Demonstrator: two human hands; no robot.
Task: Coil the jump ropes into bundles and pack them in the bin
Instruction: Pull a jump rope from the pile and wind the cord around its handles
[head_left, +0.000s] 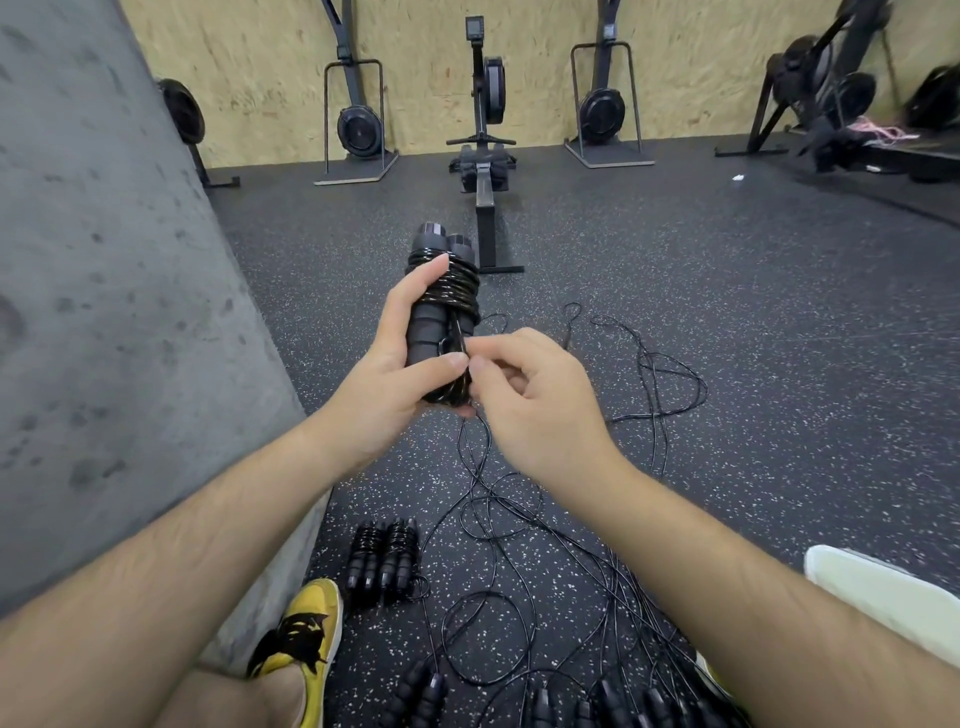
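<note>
Coiled jump rope bundle (445, 291) held above floor (701, 270), gripped in left hand (395, 364), lower end hidden by both hands, right hand (530, 400) pinching loose cord end (461, 338), spare handles (571, 706) cut off at bottom edge, rower monitor (474, 26) unreadable

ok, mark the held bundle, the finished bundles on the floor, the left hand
held bundle (460, 288): head view, wound cord.
finished bundles (366, 545): head view, left one's coils.
left hand (389, 358): head view, base of thumb.

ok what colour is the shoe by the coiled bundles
The shoe is yellow with a black splash-like print, clearest in the head view.
</note>
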